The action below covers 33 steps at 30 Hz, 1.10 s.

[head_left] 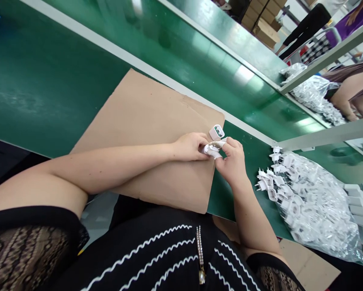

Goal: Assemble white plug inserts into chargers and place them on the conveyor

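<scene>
My left hand [192, 146] is closed around a small white plastic piece [206, 149], which looks like a charger housing and is largely covered by fingers. My right hand [232, 158] meets it from the other side, thumb and forefinger pinched at the piece; white covers wrap those fingertips. Just beyond the fingers stands a white charger housing [212, 134], its open end showing a green and metal inside. Both hands are over the right edge of a brown cardboard sheet [151, 109] on the green table [41, 85].
To the right, a clear plastic bag [317, 202] spills white plug adapters [270, 180] onto the table. White boxes [361, 206] are stacked beyond it. A pale rail [248, 131] runs along the table's far side. Across the bench, another person's arm [348, 91] is near another bag [313, 93].
</scene>
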Motion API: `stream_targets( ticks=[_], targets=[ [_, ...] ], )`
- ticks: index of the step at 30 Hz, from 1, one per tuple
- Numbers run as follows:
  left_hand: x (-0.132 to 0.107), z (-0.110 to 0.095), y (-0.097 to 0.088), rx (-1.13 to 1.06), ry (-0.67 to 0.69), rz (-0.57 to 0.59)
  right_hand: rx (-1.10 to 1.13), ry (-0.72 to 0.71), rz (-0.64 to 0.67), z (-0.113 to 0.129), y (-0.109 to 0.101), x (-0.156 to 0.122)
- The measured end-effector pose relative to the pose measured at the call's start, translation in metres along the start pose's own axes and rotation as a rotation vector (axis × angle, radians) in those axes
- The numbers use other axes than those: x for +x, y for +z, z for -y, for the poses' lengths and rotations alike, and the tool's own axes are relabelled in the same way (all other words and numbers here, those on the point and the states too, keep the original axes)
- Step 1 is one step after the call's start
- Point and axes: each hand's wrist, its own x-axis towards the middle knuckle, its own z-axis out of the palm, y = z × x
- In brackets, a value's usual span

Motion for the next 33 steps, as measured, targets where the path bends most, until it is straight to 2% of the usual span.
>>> stream_targets(
  ticks=[5, 10, 15, 20, 28, 33],
  targets=[
    [-0.004, -0.003, 0.002, 0.003, -0.002, 0.009, -0.142, 0.034, 0.04, 0.01, -0.007, -0.002],
    [-0.004, -0.001, 0.003, 0.066, -0.041, 0.027, -0.038, 0.111, 0.133, 0.011, -0.009, 0.002],
    [-0.005, 0.0, 0.008, 0.06, 0.01, 0.068, -0.06, 0.145, 0.164, 0.02, -0.008, 0.004],
    [-0.004, 0.0, 0.01, 0.104, -0.013, 0.055, -0.079, 0.188, 0.111, 0.021, -0.003, 0.0],
    [-0.011, -0.01, 0.011, 0.203, 0.023, 0.029, 0.013, 0.014, -0.064, 0.005, 0.025, -0.024],
    [-0.008, -0.004, 0.009, 0.272, -0.012, 0.027, -0.032, -0.035, -0.03, 0.001, 0.026, -0.022]
  ],
)
